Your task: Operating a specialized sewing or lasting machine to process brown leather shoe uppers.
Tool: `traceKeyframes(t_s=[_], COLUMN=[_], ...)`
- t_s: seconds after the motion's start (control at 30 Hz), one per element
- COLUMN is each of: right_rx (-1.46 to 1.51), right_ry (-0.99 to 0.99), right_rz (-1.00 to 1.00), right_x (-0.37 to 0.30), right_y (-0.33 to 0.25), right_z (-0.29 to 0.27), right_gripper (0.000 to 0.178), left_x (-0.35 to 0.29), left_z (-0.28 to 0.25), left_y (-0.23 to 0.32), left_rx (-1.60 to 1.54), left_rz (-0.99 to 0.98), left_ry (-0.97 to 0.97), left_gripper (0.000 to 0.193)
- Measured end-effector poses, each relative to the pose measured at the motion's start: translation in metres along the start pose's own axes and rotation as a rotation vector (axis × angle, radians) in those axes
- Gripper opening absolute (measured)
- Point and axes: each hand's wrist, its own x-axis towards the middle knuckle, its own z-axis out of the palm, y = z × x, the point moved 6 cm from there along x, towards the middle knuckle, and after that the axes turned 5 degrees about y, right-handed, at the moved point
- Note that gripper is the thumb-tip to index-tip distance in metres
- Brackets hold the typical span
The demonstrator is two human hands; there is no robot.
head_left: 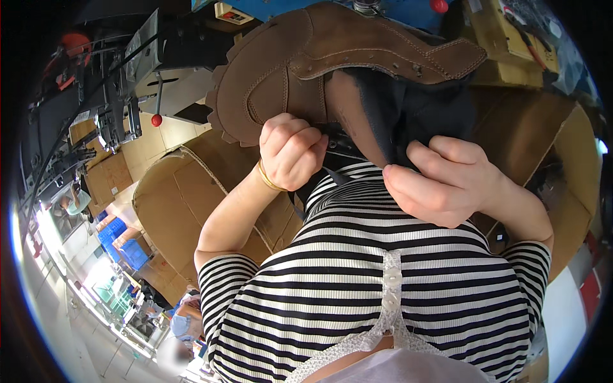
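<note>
Head view, single moment. You hold a brown leather boot upper [332,57] up close in front of your chest, above both hands, its jagged unfinished lower edge turned toward your left and its stitched collar toward your right.

Your left hand [288,152] is clenched into a fist on the lower edge of the brown leather, fingers curled under so the fingertips are hidden. A thin gold bangle [268,179] sits on that wrist.

Your right hand [440,182] pinches the dark lining [408,105] that hangs out of the boot's opening; thumb and forefinger are closed on the fabric, the remaining fingers folded in. The two hands are near each other, with the lining and a dark strap between them.

Below the hands: your black-and-white striped top [357,281] with a white lace placket.

Beyond your left hand: flattened cardboard boxes [185,198] and a grey machine with a red knob [156,119]. Farther out on that side, blue crates [124,242]. Beyond your right hand: more cardboard [530,134].
</note>
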Motion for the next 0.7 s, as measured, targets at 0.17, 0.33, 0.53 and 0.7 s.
traceKeyframes(t_s=[0.17, 0.33, 0.53, 0.7], right_rx=[0.152, 0.305, 0.402, 0.589], right_ry=[-0.181, -0.362, -0.416, -0.515], right_rz=[0.251, 0.628, 0.470, 0.635], right_x=[0.006, 0.002, -0.028, -0.082], right_y=[0.012, 0.060, 0.086, 0.077], right_z=[0.002, 0.027, 0.048, 0.048], right_gripper=[0.029, 0.038, 0.020, 0.027], left_x=[0.017, 0.012, -0.002, -0.034], left_z=[0.016, 0.048, 0.072, 0.072], left_y=[-0.009, -0.002, -0.006, -0.013], left_rx=[-0.173, -0.679, -0.913, -0.991], left_rz=[-0.113, -0.451, -0.650, -0.910], left_ry=[-0.188, -0.518, -0.618, -0.483], left_gripper=[0.019, 0.023, 0.021, 0.018])
